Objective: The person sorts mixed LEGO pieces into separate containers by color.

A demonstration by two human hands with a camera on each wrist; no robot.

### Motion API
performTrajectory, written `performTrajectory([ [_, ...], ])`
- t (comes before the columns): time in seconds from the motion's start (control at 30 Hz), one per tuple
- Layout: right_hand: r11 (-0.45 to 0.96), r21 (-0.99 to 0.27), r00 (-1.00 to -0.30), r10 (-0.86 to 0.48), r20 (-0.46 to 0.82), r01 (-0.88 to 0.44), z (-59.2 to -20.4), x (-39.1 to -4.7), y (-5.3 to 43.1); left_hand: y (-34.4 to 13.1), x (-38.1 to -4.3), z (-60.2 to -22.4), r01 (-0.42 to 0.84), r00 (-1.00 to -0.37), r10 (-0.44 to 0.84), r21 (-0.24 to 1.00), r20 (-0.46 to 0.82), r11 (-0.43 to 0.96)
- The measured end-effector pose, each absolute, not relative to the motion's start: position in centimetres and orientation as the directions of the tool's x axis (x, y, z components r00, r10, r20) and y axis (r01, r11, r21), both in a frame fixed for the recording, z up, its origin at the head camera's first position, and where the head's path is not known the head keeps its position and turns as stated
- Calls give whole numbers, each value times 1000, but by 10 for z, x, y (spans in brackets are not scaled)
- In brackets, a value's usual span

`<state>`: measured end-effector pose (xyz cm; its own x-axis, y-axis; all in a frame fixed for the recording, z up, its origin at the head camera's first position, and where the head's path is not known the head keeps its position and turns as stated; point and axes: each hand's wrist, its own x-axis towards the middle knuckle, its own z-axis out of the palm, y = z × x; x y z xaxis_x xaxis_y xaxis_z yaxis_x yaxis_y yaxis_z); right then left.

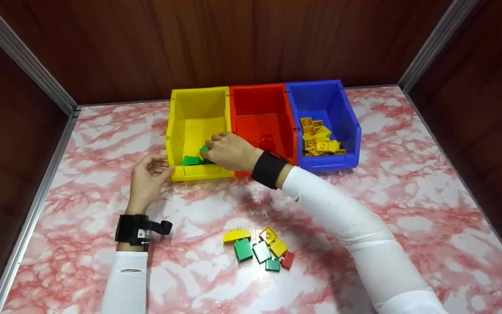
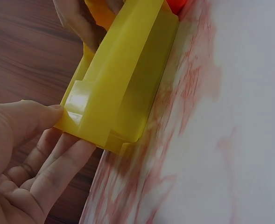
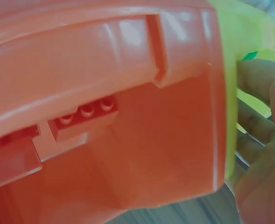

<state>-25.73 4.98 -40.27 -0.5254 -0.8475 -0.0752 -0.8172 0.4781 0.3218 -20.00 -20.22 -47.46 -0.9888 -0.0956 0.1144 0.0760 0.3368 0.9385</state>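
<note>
My right hand (image 1: 232, 152) reaches into the yellow bin (image 1: 202, 172) and pinches a green building block (image 1: 204, 149) between thumb and index finger; its fingers partly hide the block. Another green block (image 1: 192, 160) lies at the front of that bin. My left hand (image 1: 148, 179) grips the bin's front left corner, thumb (image 2: 41, 114) on the front and fingers (image 2: 65, 163) on the side. In the right wrist view, my right hand (image 3: 263, 135) is past the wall between the red and yellow bins, its fingertips hidden.
The red bin (image 1: 263, 122) holds red blocks (image 1: 267, 140). Yellow blocks (image 1: 320, 141) fill the front of the blue bin (image 1: 328, 163). A loose pile of green blocks (image 1: 243, 250), yellow blocks (image 1: 279, 247) and a red block (image 1: 287, 260) lies on the table (image 1: 181, 270). Wooden panels (image 1: 233, 43) enclose it.
</note>
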Motion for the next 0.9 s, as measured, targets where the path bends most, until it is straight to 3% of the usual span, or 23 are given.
performTrajectory([
  [0.3,430,173,-447,-892,-68,-886,-385,-225,73,-203,-202,-477,83,-988,-96,937,123,338],
  [0.63,340,18,-329,-896,-297,-940,-393,-163,92,-202,-202,-476,86,-987,-98,934,127,347],
  [0.9,269,-28,-244,-908,-341,-963,-409,-140,95,-201,-201,-477,75,-987,-106,926,123,371],
])
